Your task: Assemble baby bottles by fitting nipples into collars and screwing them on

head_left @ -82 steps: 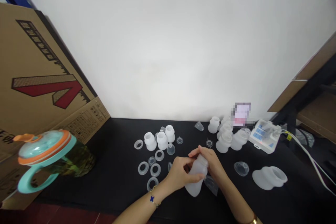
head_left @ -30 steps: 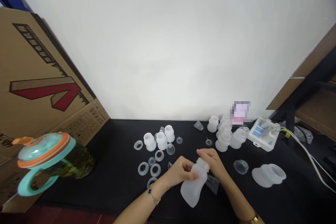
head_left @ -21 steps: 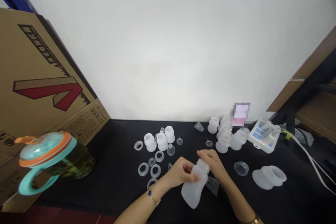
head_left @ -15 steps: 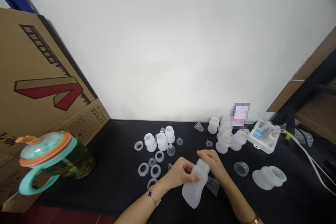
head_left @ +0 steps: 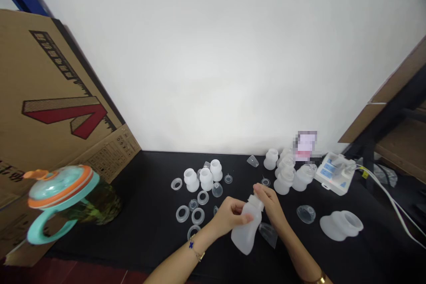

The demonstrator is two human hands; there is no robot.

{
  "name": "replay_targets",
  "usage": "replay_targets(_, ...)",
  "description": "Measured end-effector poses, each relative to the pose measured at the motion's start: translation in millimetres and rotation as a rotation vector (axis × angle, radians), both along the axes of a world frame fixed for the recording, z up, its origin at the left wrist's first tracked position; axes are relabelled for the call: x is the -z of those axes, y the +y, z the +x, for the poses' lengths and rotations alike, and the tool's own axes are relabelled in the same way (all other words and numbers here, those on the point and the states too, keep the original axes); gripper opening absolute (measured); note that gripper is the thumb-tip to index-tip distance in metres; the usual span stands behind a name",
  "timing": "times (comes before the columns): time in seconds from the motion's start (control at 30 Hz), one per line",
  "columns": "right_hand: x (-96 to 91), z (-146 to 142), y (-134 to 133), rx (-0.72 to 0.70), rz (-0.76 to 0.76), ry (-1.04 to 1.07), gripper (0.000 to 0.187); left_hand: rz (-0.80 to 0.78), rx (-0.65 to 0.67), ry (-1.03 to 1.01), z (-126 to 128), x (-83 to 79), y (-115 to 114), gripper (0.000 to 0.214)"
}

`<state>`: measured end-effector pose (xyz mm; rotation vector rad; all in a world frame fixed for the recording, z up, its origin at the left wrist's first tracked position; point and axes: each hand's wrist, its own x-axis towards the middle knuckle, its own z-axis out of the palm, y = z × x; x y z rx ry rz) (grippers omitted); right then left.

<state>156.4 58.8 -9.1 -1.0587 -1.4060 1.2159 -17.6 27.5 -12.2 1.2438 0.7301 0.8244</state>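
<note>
A translucent white baby bottle [head_left: 246, 230] leans over the near middle of the table, its base toward me. My left hand [head_left: 230, 216] is closed round its body from the left, thumb across the front. At the bottle's neck, my right hand [head_left: 269, 200] is closed with its fingertips bent over the mouth, so I cannot see what lies under them. A clear tapered cover [head_left: 268, 234] rests just below my right hand. Left of my left hand lie several translucent collar rings [head_left: 198, 216] and a clear silicone nipple [head_left: 193, 204].
Three short white bottles [head_left: 191, 180] stand at the back centre. More bottles [head_left: 285, 180] cluster near a white power strip [head_left: 334, 173] with cables. A clear dome [head_left: 305, 214] and wide-necked bottle [head_left: 341, 225] lie right. The drink jug [head_left: 63, 204] and carton [head_left: 66, 111] are left.
My right hand has shifted slightly left and up over the bottle's mouth, and more of the neck shows. The bottle has risen a little in my left hand.
</note>
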Motion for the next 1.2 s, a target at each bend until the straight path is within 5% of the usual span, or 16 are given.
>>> replay_targets(0.37,3.0,-1.7,-3.1,-0.087,0.066,-0.036,0.048,-0.035,-0.117,-0.093,1.3,-2.6,2.4,0.049)
replay_targets(0.67,3.7,-0.3,2.8,-0.145,-0.139,0.064,0.054,0.019,-0.126,-0.051,0.5,-4.3,2.2,0.042)
replay_targets(1.2,4.3,-2.8,0.6,-0.071,-0.195,0.15,0.056,0.047,-0.225,-0.042,3.7,-0.8,3.2,0.044)
